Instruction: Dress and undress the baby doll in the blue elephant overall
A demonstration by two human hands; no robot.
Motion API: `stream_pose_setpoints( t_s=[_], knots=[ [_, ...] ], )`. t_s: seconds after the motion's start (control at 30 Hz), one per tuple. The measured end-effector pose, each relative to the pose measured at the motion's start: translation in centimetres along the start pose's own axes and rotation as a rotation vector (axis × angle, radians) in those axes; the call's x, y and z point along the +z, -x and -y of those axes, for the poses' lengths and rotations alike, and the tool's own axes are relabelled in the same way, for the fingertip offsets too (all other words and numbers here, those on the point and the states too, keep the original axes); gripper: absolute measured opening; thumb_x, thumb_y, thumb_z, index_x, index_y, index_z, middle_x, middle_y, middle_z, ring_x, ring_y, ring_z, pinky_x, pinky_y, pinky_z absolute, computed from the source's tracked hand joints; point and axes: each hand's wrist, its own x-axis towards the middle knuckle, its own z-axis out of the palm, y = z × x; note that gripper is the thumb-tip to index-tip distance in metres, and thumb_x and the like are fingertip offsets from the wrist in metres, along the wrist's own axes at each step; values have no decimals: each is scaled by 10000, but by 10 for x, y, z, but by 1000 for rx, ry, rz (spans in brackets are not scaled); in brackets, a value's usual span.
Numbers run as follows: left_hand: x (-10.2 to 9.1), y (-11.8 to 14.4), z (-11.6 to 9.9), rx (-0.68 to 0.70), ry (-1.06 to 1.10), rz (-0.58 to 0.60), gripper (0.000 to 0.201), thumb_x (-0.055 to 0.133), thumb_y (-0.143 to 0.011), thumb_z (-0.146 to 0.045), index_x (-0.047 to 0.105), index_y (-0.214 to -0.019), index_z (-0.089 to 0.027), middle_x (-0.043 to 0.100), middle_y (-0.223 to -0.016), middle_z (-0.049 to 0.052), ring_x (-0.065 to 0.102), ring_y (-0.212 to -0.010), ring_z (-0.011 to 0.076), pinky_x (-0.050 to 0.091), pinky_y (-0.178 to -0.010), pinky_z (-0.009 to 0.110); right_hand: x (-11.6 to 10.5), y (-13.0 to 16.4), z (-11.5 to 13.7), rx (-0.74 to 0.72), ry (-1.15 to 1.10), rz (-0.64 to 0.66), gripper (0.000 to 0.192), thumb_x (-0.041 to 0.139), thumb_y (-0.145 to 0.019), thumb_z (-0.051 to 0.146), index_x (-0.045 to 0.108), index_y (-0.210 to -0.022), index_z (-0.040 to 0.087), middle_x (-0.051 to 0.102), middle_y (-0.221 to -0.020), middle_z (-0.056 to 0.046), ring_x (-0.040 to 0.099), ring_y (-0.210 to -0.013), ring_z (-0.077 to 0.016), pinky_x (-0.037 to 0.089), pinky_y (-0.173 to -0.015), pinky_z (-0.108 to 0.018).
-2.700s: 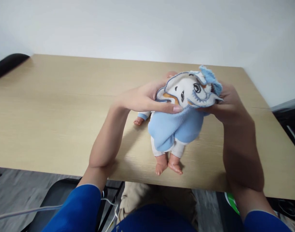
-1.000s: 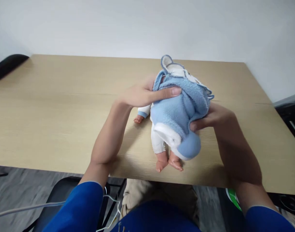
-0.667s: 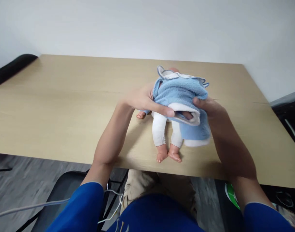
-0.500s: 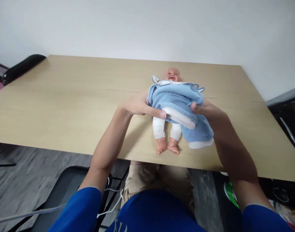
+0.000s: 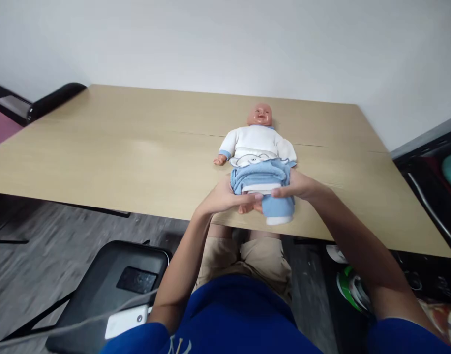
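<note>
I count one doll [image 5: 257,142] on one table [image 5: 136,147]; one blue garment [image 5: 264,184] bunched at its legs. My left hand [image 5: 225,195] and right hand [image 5: 297,186] both clamp that garment.

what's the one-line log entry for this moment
left hand: grip on blue garment | right hand: grip on blue garment | doll: on its back on table

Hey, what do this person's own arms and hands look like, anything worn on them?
Both forearms are bare from the elbow down. Each arm comes out of a bright blue short sleeve, matching the blue shirt at the bottom of the head view. The left hand and right hand are bare too: no gloves, watch, rings or bracelets show.
</note>
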Motion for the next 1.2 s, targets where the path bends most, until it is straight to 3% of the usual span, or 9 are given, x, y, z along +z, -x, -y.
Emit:
stream_pose_setpoints(
  t_s=[0.07,0.2,0.27,0.4,0.57,0.73,1.0,1.2],
  knots=[
    [9,14,7,-40,20,-100,488,979,-923,-684,810,-985,-230,887,-944,107,865,-912,318,776,-937,515,13,4,0,-19,115,-4,825,1101,-819,619,846,-1514,257,911,-1467,-124,810,-1513,-382,592,-1394,-575],
    [20,31,27,-52,-16,-359,569,920,-951,-565,779,-1358,-193,898,-1443,164,869,-1322,355,715,-1178,496,38,18,-13,40,290,-227,578,978,-950,511,869,-1454,248,909,-1483,-134,840,-1442,-400,605,-1369,-638],
    [23,33,38,-43,-87,-417,560,888,-931,-497,763,-1385,-193,892,-1447,157,860,-1330,350,690,-1178,483,48,23,-23,90,375,-331,447,916,-983,477,886,-1358,235,927,-1414,-144,872,-1350,-412,654,-1296,-643],
    [23,30,53,-67,-262,-509,520,830,-866,-392,752,-1350,-219,909,-1278,100,858,-1146,317,661,-1036,444,59,23,-37,167,519,-461,356,884,-966,421,884,-1255,212,941,-1269,-171,903,-1186,-438,730,-1105,-609],
    [17,18,64,-115,-378,-517,482,837,-877,-374,758,-1335,-244,907,-1201,73,845,-1078,318,630,-972,428,56,13,-47,206,602,-474,413,839,-958,372,857,-1345,227,937,-1365,-162,891,-1278,-442,710,-1120,-585],
    [12,7,77,-119,-379,-507,476,823,-911,-408,766,-1350,-233,907,-1281,115,853,-1150,351,630,-1031,470,53,8,-57,180,633,-485,516,831,-967,380,833,-1461,234,910,-1470,-160,867,-1355,-432,693,-1161,-566],
    [5,-10,74,-132,-264,-472,419,825,-912,-335,785,-1316,-234,914,-1303,94,863,-1183,326,646,-1070,453,47,-3,-71,158,677,-639,294,740,-1004,382,876,-1217,232,932,-1081,-134,855,-1014,-357,685,-945,-461],
    [-1,-16,58,-89,-114,-401,498,867,-925,-408,774,-1366,-196,901,-1388,137,859,-1276,340,669,-1151,475,30,-13,-48,212,721,-641,213,735,-1013,448,822,-996,255,838,-862,-95,792,-856,-341,644,-866,-461]
  ],
)
